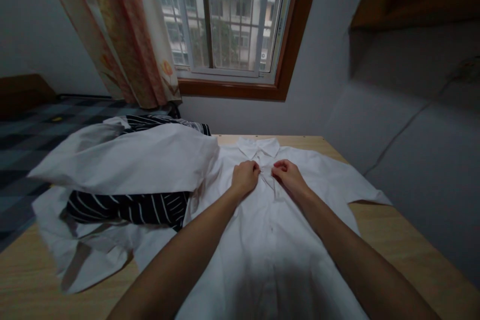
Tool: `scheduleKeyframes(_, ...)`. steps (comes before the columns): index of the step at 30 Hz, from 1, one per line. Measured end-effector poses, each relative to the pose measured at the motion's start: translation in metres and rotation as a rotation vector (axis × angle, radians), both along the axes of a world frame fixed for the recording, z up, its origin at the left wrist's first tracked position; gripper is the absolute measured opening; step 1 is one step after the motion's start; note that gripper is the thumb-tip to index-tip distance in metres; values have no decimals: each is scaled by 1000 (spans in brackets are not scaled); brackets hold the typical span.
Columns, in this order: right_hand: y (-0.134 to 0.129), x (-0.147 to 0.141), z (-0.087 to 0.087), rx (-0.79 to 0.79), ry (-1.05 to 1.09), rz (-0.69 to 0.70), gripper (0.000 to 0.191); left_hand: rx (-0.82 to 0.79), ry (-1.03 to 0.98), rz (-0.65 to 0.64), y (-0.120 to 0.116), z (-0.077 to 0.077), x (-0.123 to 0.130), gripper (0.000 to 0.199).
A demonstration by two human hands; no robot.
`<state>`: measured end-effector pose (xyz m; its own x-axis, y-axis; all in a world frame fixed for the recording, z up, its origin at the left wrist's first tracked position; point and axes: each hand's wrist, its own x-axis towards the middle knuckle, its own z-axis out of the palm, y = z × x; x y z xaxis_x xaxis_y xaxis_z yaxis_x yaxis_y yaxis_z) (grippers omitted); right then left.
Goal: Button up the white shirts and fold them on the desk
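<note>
A white collared shirt [262, 240] lies front up on the wooden table, its collar toward the window and one short sleeve spread to the right. Just below the collar, my left hand [246, 176] is closed in a pinch on the left side of the front opening. Across a small gap, my right hand [288, 175] pinches the right edge of the opening with thumb and forefinger. Between the hands the fabric is slightly lifted and creased. Any button under my fingertips is too small to make out.
Left of the shirt is a heap of white clothes [157, 155] with a black-and-white striped garment [131, 208]. The wooden table [405, 240] meets the wall below a barred window [225, 20]. A checked bed cover [22, 135] lies far left, beside a patterned curtain [127, 35].
</note>
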<state>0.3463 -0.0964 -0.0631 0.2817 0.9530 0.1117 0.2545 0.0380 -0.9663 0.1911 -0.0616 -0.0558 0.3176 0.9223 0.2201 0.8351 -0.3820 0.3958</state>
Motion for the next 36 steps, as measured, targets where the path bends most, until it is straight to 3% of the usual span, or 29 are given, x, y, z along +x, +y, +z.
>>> scheduleKeyframes(3,-55,8,25,212,-469,72,19,-19,51,-1,2,1,2,21)
scheduleKeyframes(6,-125,8,44,304,-807,494,36,-41,88,4,8,1,5,24)
scheduleKeyframes(8,-162,4,45,259,-917,717,43,-57,98,16,13,2,8,25)
scheduleKeyframes(10,-183,-1,36,220,-970,793,41,-68,101,26,19,2,11,25)
scheduleKeyframes(14,-185,-7,6,241,-984,644,12,-85,113,44,30,2,17,27)
scheduleKeyframes(16,-182,-9,0,261,-973,604,15,-96,119,50,33,2,18,27)
scheduleKeyframes(18,-185,-7,6,265,-901,623,17,-112,122,57,36,2,18,27)
scheduleKeyframes(23,-209,4,51,154,-507,719,16,-166,119,51,39,7,16,24)
scheduleKeyframes(27,-218,1,61,-7,-510,775,10,-175,120,15,35,12,14,24)
scheduleKeyframes(32,-205,11,44,-41,-436,712,23,-129,116,-69,5,27,-5,33)
scheduleKeyframes(34,-191,33,36,46,-503,564,31,-60,146,-168,-20,33,-21,39)
scheduleKeyframes(36,-170,61,22,112,-663,321,40,15,214,-333,-47,35,-38,44)
